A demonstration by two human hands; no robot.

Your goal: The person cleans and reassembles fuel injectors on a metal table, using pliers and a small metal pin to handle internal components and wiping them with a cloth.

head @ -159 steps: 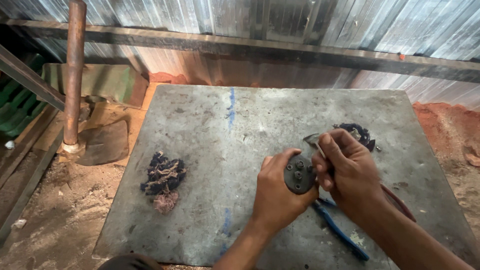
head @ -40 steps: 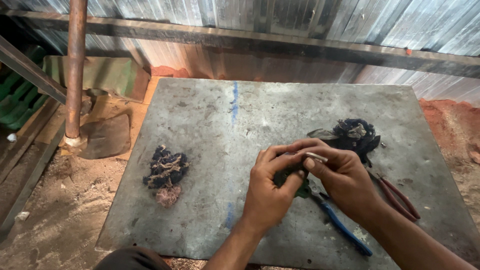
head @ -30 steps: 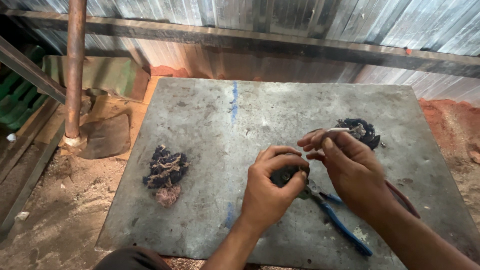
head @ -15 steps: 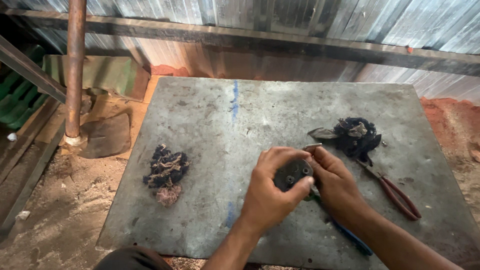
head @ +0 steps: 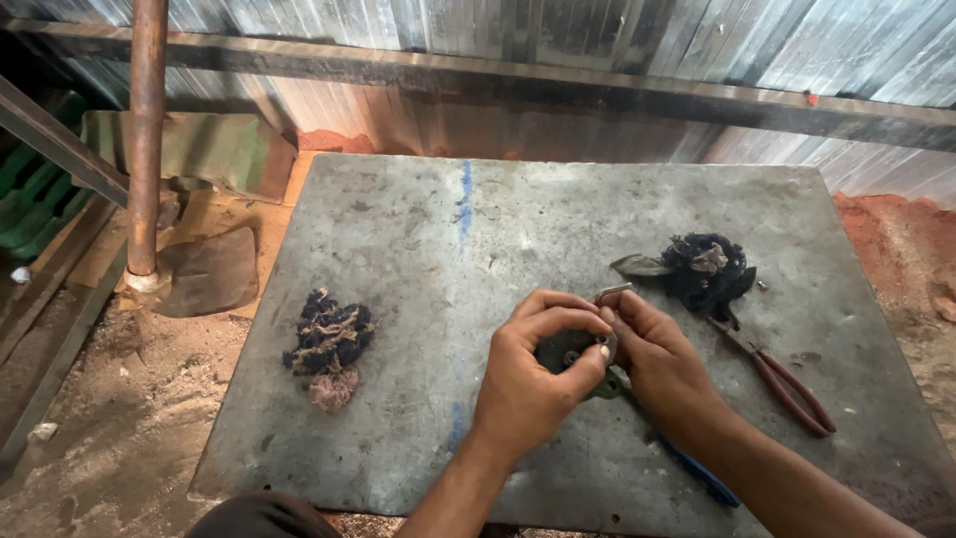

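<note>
My left hand (head: 528, 384) grips a small dark round metal part (head: 570, 349) over the grey metal sheet (head: 418, 249). My right hand (head: 657, 359) presses against the same part from the right, its fingertips pinching a thin metal piece (head: 611, 293) at the part's top edge. Much of the part is hidden by my fingers. Blue-handled pliers (head: 697, 470) lie under my right forearm.
A dark rag bundle (head: 329, 344) lies on the sheet's left. Another dark bundle (head: 709, 267) sits at the right, with red-handled pliers (head: 787, 384) beside it. A rusty pole (head: 144, 139) stands at the left. Corrugated metal wall behind; sandy ground around.
My right hand lifted toward the right bundle, then came back down against the part in my left hand. The red-handled pliers came into view as my arm shifted.
</note>
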